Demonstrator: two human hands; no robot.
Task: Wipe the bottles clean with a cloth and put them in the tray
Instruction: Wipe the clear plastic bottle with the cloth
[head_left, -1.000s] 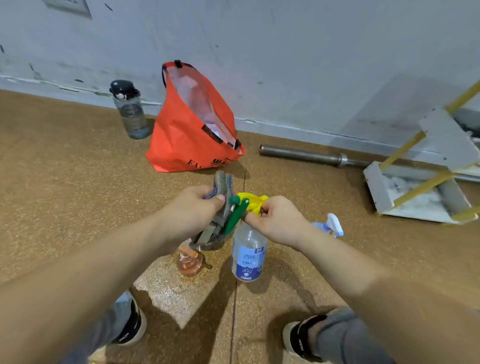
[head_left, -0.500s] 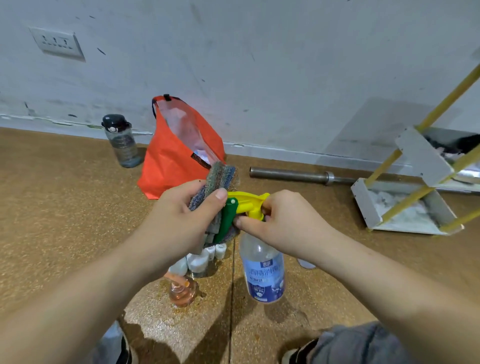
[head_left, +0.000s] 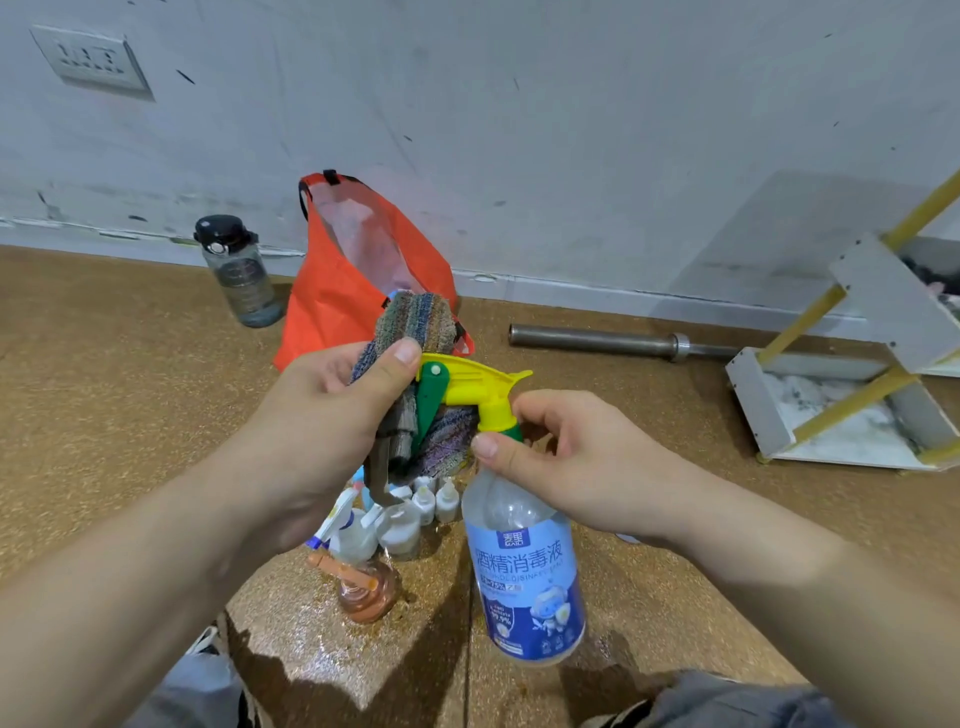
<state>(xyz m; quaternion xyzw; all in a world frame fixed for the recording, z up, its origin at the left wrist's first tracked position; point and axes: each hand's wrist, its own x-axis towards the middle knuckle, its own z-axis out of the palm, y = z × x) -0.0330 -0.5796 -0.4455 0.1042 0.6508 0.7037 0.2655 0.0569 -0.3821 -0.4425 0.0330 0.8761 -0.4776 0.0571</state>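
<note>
A clear spray bottle (head_left: 524, 571) with a blue label and a yellow-and-green trigger head hangs in the air in front of me. My right hand (head_left: 561, 462) pinches its neck just below the yellow head. My left hand (head_left: 332, 421) grips a striped grey-blue cloth (head_left: 415, 322) pressed against the nozzle end and green trigger. Below on the floor stand several small white bottles (head_left: 421, 506), a white spray bottle (head_left: 348, 535) and an orange-tinted pump bottle (head_left: 366, 592). No tray shows plainly.
An orange bag (head_left: 343, 291) and a dark-capped water bottle (head_left: 239, 270) stand by the wall. A steel bar (head_left: 613, 340) lies along the baseboard. A white shelf unit with yellow rods (head_left: 852, 395) sits at the right. My knees show at the bottom edge.
Both hands have lifted the spray bottle higher and closer to the camera. The cloth now stands further above my left thumb, and the bottles on the floor have come into view.
</note>
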